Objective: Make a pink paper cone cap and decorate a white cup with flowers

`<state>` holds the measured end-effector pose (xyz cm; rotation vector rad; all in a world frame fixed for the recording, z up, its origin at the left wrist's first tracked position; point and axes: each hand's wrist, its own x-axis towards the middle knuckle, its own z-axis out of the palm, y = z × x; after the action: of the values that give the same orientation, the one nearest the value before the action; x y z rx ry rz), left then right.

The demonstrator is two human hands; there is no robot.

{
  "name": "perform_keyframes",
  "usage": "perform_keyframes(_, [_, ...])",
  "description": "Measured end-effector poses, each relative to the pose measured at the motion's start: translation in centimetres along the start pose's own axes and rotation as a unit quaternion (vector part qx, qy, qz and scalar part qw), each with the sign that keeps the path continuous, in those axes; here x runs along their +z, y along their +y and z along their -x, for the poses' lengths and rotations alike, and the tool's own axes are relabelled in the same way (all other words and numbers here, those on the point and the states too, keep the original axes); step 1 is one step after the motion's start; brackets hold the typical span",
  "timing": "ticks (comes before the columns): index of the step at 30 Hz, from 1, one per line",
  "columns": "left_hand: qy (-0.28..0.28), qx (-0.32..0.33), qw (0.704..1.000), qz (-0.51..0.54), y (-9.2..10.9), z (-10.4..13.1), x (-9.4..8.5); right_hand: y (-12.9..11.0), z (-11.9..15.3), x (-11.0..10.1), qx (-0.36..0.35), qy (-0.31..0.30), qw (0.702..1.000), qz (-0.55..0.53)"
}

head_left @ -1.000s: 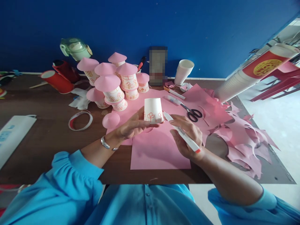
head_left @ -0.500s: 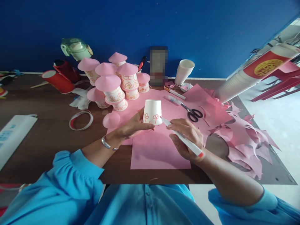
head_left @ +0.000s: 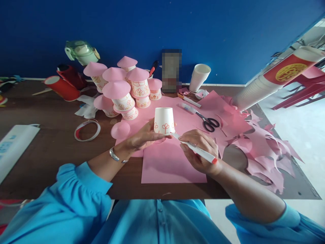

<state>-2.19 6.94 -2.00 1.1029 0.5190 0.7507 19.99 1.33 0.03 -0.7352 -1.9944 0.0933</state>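
Note:
My left hand (head_left: 144,136) is closed around the side of a white paper cup (head_left: 164,116), held upside down above pink paper (head_left: 172,169). Red-orange flower outlines run along the cup's lower part, near its rim. A white marker (head_left: 200,151) with a red end is gripped in my right hand (head_left: 200,145). Its tip is at the cup's rim, close to my left thumb; whether it touches the cup I cannot tell. Behind my left hand stand several decorated paper cups (head_left: 123,103) with pink cone roofs (head_left: 116,89), some stacked on others.
Scissors (head_left: 210,122) and a capped pen (head_left: 187,108) lie on the paper. Pink scraps (head_left: 264,156) cover the right side. A tape roll (head_left: 87,130) and a loose pink cone (head_left: 120,130) lie left. Cup stacks (head_left: 200,78) stand at the back, near a blurred upright panel (head_left: 172,69).
The marker tip has moved down and left, from beside a flower to the cup's rim. The cup has turned slightly, bringing another flower into view at its right edge.

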Motion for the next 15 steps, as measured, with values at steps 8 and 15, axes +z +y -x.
perform_keyframes(8, [0.004,0.004,1.000,-0.002,-0.09,0.21,-0.05,0.10,0.11,0.06,0.004,-0.003,1.000,0.002])
perform_keyframes(15, [0.000,0.009,1.000,0.002,-0.18,0.03,-0.02,-0.03,0.06,-0.04,0.009,-0.006,1.000,-0.004])
